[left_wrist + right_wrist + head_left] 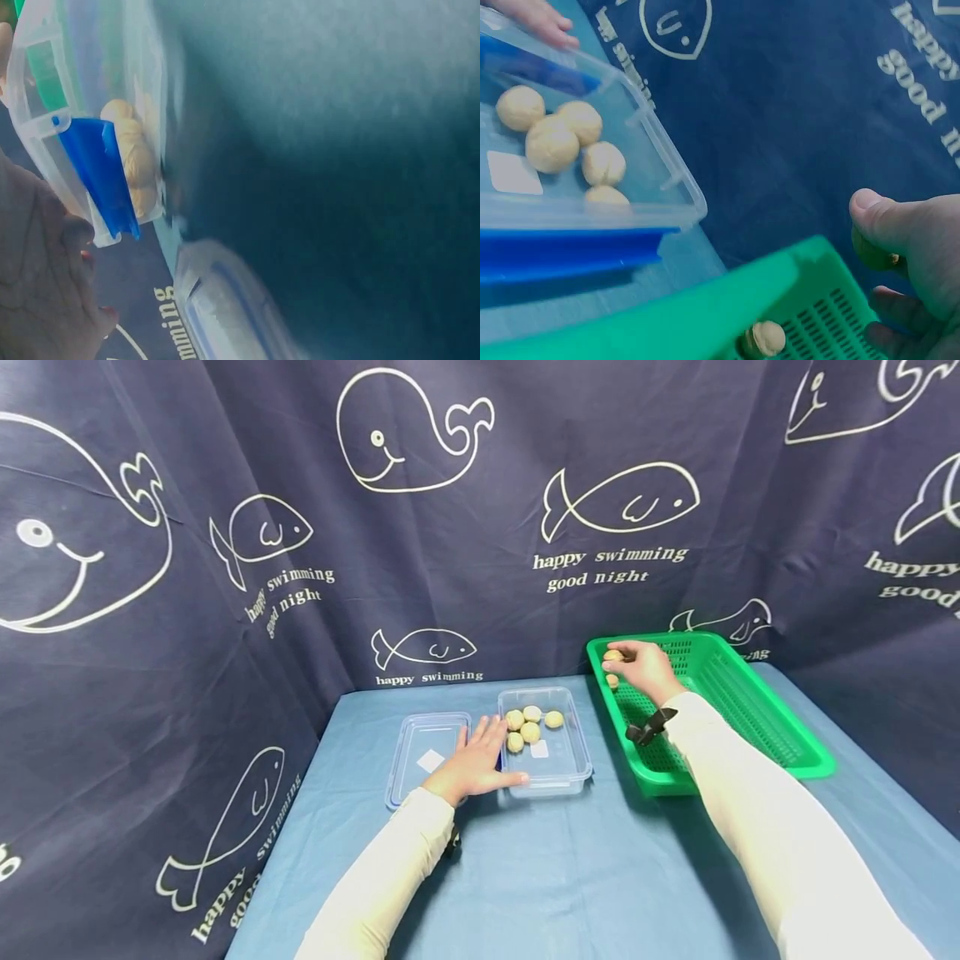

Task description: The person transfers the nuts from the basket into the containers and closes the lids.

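Observation:
My right hand [647, 670] pinches a walnut [613, 655] between thumb and fingers, above the far left corner of the green basket [813, 768]. Below it, another walnut [767, 339] lies in the basket. My left hand [476, 768] has its fingers spread and rests at the left rim of a clear plastic container [558, 785]. Several walnuts [531, 732] sit inside the container, bunched toward its far left. A blue latch [97, 172] hangs outward from the container's side, close to the left hand.
The container's clear lid [423, 735], with a blue edge and a white label, lies on the blue tablecloth [525, 877] left of the container. A dark curtain [517, 593] with fish prints rises right behind the table and along both sides.

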Available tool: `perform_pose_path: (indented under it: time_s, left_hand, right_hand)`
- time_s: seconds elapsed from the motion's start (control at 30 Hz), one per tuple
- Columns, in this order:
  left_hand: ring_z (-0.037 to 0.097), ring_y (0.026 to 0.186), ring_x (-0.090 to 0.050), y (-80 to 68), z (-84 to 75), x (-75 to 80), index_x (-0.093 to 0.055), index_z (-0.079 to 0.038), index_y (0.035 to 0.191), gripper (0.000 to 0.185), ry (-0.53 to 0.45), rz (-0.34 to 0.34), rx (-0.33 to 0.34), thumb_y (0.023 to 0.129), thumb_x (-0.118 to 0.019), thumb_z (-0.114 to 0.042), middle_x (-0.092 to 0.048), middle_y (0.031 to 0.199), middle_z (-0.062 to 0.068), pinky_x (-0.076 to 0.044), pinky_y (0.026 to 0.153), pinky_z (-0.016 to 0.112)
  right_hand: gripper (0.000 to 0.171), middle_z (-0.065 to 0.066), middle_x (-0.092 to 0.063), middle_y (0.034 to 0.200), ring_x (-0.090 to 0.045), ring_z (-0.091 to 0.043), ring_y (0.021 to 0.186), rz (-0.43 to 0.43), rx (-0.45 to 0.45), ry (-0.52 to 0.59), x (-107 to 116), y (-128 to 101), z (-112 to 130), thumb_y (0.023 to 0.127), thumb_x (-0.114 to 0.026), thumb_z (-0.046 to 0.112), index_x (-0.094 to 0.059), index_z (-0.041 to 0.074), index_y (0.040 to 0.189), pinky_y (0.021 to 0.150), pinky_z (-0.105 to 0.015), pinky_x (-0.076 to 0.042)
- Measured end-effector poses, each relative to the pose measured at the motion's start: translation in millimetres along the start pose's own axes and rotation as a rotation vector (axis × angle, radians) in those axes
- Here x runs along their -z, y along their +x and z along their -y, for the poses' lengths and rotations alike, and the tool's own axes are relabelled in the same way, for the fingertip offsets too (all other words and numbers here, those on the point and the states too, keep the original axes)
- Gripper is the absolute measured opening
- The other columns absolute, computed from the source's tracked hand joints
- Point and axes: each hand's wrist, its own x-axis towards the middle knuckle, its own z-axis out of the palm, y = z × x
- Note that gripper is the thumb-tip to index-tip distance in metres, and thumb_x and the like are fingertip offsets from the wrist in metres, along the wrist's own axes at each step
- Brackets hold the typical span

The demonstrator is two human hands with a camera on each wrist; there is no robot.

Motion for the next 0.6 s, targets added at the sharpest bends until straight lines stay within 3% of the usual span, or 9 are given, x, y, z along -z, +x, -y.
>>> perform_pose_path:
  time_s: [0.23,0.6]
  left_hand:
    - [0.028,0.156,-0.001,-2.7,3.9,5.7,-0.013,-0.011,0.164,0.111,0.050,0.014,0.006,0.085,-0.051,-0.079,-0.012,0.169,0.007,0.000,0.122,0.058]
    - [0.031,0.156,-0.006,-0.6,8.0,7.7,-0.016,-0.010,0.163,0.112,0.062,-0.007,-0.040,0.083,-0.054,-0.079,-0.016,0.168,0.009,0.000,0.121,0.059]
  right_hand:
    - [0.046,-0.021,-0.069,0.123,-0.066,-0.036,0.111,0.020,0.007,0.007,-10.6,-8.7,20.4,0.094,-0.074,0.021,-0.064,0.004,0.135,0.087,-0.044,-0.052]
    - [0.045,-0.017,-0.067,0.128,-0.061,-0.035,0.119,0.035,-0.008,0.049,-28.2,-20.4,47.1,0.094,-0.074,0.021,-0.064,0.008,0.136,0.095,-0.049,-0.050]
